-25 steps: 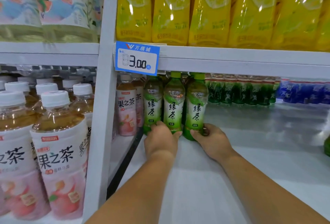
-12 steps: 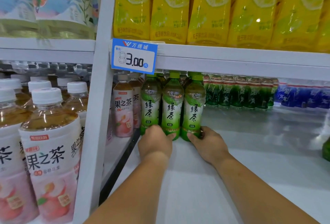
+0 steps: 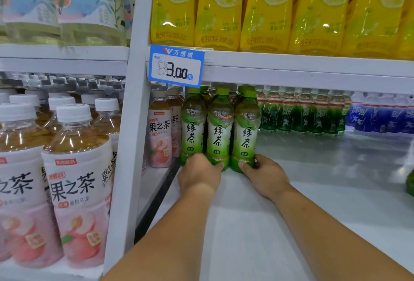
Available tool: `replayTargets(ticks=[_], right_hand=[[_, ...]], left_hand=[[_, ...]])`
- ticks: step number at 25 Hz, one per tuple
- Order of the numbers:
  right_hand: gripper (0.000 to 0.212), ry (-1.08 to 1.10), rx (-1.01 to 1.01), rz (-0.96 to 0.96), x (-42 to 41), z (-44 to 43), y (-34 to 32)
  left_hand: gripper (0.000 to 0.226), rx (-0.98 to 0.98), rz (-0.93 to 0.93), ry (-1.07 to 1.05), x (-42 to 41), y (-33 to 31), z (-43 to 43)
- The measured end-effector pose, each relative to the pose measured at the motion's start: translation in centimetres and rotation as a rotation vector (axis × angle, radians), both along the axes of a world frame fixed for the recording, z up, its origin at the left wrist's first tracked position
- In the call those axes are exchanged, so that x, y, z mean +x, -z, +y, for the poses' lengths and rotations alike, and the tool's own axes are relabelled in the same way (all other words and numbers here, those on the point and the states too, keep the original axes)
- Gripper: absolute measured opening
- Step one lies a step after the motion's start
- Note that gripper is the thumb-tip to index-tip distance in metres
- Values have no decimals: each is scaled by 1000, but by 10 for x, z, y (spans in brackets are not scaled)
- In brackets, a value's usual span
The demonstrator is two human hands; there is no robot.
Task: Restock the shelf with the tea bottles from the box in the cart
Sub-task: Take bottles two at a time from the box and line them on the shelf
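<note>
Nearest the lens, two bare forearms stretched over the white shelf (image 3: 291,224). At left, beyond one white upright (image 3: 132,124), large peach tea bottles (image 3: 78,180), two labels facing front, white caps in rows behind.

Farther in, left hand (image 3: 199,177) with its grip curled against the bases of the left and middle of three green tea bottles (image 3: 219,132), thumb on the middle one. Right hand (image 3: 266,175) with its grip wrapped round the base of the third, fingers behind, thumb in front. All three upright, side by side and touching, at the shelf's left end (more green caps just behind, number unclear). Just left of them, two small peach tea bottles (image 3: 160,137).

Overhead, one blue price tag (image 3: 177,65) reading 3.00, under five yellow bottles (image 3: 266,7), a sixth cut by the frame.

At the back, a row of dark green bottles (image 3: 302,115), then blue bottles (image 3: 380,115), both too blurred to count.
</note>
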State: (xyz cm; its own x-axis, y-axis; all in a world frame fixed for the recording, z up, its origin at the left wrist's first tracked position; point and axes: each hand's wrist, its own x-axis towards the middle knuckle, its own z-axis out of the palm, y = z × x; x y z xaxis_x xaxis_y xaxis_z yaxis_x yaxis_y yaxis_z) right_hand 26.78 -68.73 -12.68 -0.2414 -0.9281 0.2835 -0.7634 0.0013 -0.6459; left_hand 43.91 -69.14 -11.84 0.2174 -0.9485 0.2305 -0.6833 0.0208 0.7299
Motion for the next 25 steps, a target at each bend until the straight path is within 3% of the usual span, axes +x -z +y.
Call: replayTargets(ticks=[8,15,17,21,25], right_hand=[[35,51,0,-180,2,7,-5],[53,-89,190,-351,3,66,-29],[46,-93,182,-408,6,88,-31],[45,-99,173,-352,13,130,-28],[46,-84,184,-432,12,175,-31]], left_hand=[[27,-13,81,-3,3,-1,10],[22,-19,318,183,16,-13,38],[30,-5,401,262,20,-15,57],[44,64,323,381,24,-15,96],[61,121,321,457,36,-26,129]])
